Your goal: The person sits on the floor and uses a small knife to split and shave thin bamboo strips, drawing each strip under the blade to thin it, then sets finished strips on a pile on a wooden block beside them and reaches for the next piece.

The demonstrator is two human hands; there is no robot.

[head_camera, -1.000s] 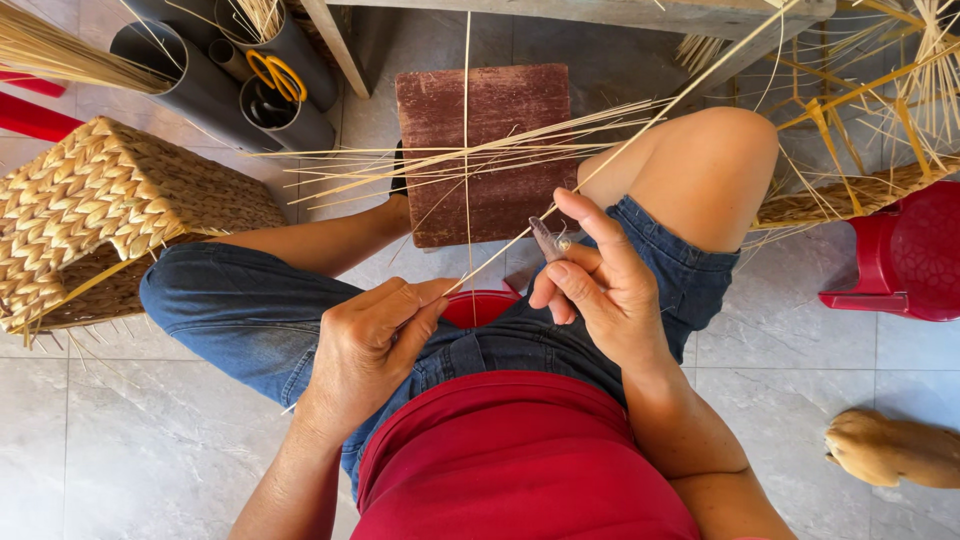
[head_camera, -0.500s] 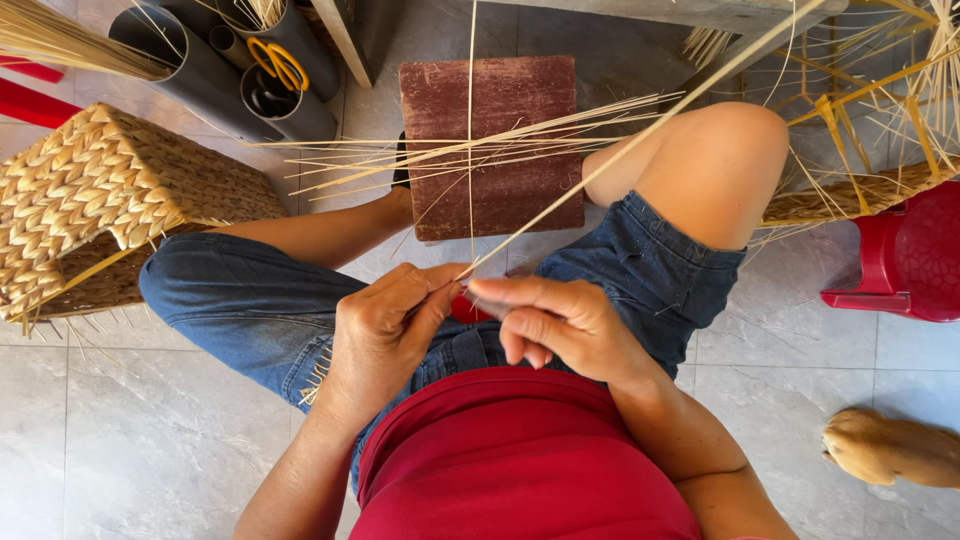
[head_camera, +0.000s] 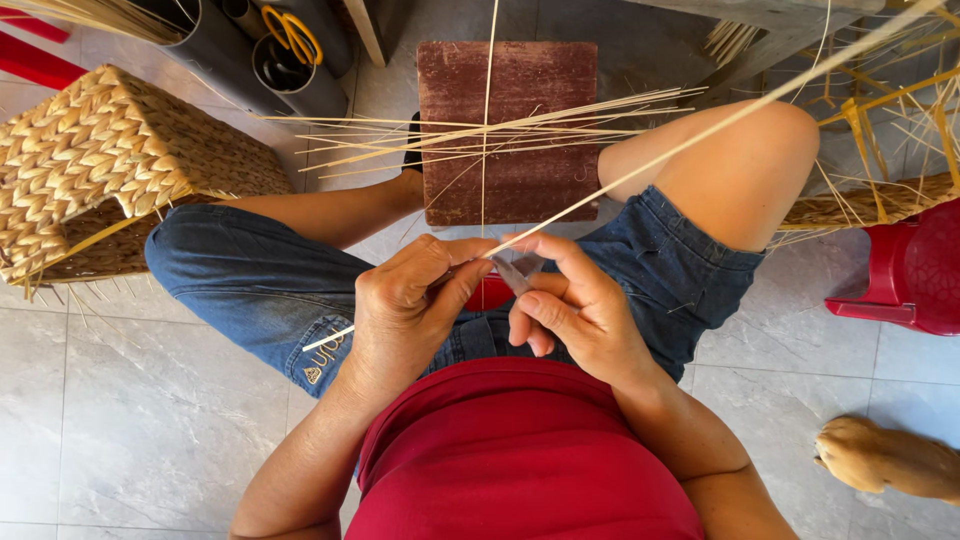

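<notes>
Above the lap, over blue denim shorts, both hands meet on one long straw strip (head_camera: 700, 135). The left hand (head_camera: 405, 305) has its fingers (head_camera: 445, 265) curled shut, thumb pressed toward the forefinger, pinching the strip where it passes through; a short pale end (head_camera: 325, 340) sticks out below the fist toward the left thigh. The right hand (head_camera: 580, 310) is also closed, thumb and forefinger pinched at the strip just beside the left thumb, with a small grey blade (head_camera: 520, 272) held between its fingers and touching the strip. From that pinch the strip runs in a straight line up and to the right, crossing over the bare right knee (head_camera: 750, 165) and leaving the picture at the top right corner; its long axis is a diagonal from lower left to upper right.

Beyond the hands a loose fan of straw strands (head_camera: 480, 130) lies crosswise over a dark red block (head_camera: 520, 80) on the tiled floor (head_camera: 120, 400). At upper left stands a woven basket (head_camera: 110, 165), tipped on its side. Behind it dark grey tubes (head_camera: 215, 50) lean; one open tube holds yellow-handled scissors (head_camera: 292, 32), another holds a sheaf of straw. A red plastic stool (head_camera: 915, 270) stands at the right.
</notes>
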